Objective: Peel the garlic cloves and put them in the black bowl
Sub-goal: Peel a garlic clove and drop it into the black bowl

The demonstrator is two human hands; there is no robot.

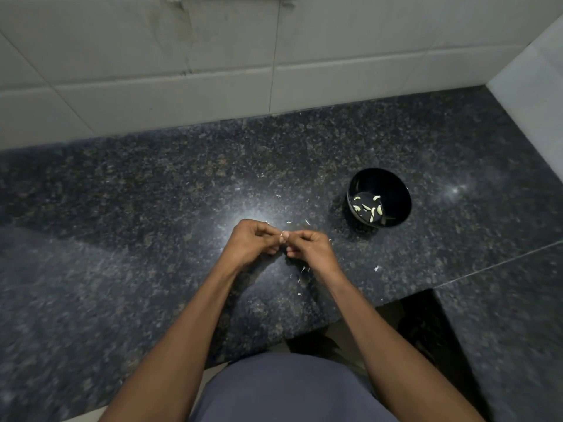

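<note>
- Head view: the round glossy black bowl [379, 201] stands upright on my dark speckled granite desk [152, 208], ahead and to the right of my hands, well apart from them.
- Inside the black bowl lie several pale, curved peeled garlic cloves [370, 207], scattered loose over its bottom; I count about seven, though the small ones are hard to tell apart.
- My left hand [253, 242] and my right hand [310, 249] meet at the middle of the desk, knuckles up, fingertips touching each other.
- The fingers of my left hand [275, 236] are curled in and pinch a small pale garlic clove [283, 236]; only a sliver of it shows between thumb and forefinger.
- The fingers of my right hand [297, 239] are curled too and close on the same clove from the other side; how much of it they cover I cannot tell.
- Thin white scraps of garlic skin [304, 271] lie strewn on the desk around and under my hands, with one larger flake [376, 268] off to the right, between my right wrist and the bowl.
- A white tiled wall [213, 71] runs along the far edge of the desk, and my grey-blue shirt [289, 391] fills the near bottom edge.
</note>
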